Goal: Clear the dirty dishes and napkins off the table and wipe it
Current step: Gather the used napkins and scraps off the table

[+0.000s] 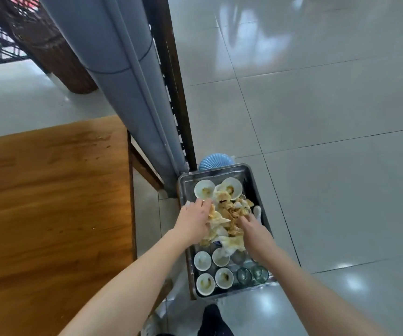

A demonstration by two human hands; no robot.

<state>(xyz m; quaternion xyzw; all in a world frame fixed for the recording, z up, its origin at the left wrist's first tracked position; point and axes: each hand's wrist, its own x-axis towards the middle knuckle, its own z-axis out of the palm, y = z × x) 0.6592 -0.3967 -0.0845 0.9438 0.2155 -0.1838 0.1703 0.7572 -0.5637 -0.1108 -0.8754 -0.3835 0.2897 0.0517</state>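
A metal tray (256, 177) stands low beside the wooden table (50, 202). In its middle lies a heap of stained, crumpled napkins (229, 214). My left hand (194, 220) grips the heap's left side, and my right hand (251, 227) digs into its right side with curled fingers. Two dirty white plates (204, 187) lie at the tray's far end. Several small white bowls (202, 260) and two glass cups (259, 274) stand at the near end. The tabletop shows crumbs and smears near its far edge.
A grey padded post (123, 81) and a dark wooden frame (171, 69) rise just behind the tray. A light blue ribbed object (213, 160) sits at the tray's far edge. Glossy tiled floor (316, 117) spreads to the right. My dark shoe (213, 320) is near the tray's near end.
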